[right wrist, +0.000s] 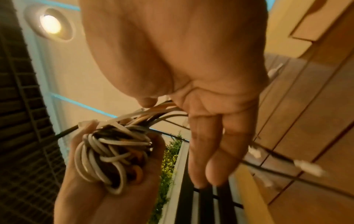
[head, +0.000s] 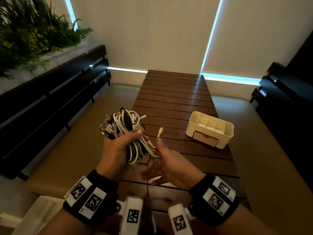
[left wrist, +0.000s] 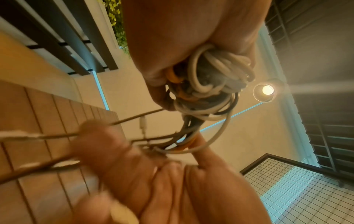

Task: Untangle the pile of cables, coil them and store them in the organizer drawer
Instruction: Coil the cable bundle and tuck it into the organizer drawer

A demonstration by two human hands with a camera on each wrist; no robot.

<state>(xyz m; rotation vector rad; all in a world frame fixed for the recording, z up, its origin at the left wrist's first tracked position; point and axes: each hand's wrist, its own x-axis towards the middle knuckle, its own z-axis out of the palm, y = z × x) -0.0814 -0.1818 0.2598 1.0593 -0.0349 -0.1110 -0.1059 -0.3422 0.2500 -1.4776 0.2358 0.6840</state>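
My left hand (head: 128, 138) grips a tangled bundle of white, black and orange cables (head: 126, 123), held up over the near left part of the wooden slat table (head: 174, 95). Several plugs stick out of its left side. The left wrist view has the bundle (left wrist: 210, 84) under my left hand (left wrist: 172, 37). My right hand (head: 162, 160) is just right of the bundle, thumb up and fingers blurred. Loose strands (right wrist: 153, 115) run from the bundle (right wrist: 107, 151) into the gap between its thumb and palm (right wrist: 191, 60). A cream plug (head: 160, 132) stands above the thumb. The cream organizer (head: 225, 131) sits to the right, with its drawer (head: 205, 139) closed.
Black slatted benches run along the left (head: 50, 102) and the right (head: 279, 102) of the table. Green plants (head: 33, 31) fill the upper left. Dark cable ends with white plugs (right wrist: 306, 166) hang below my right hand, over the table.
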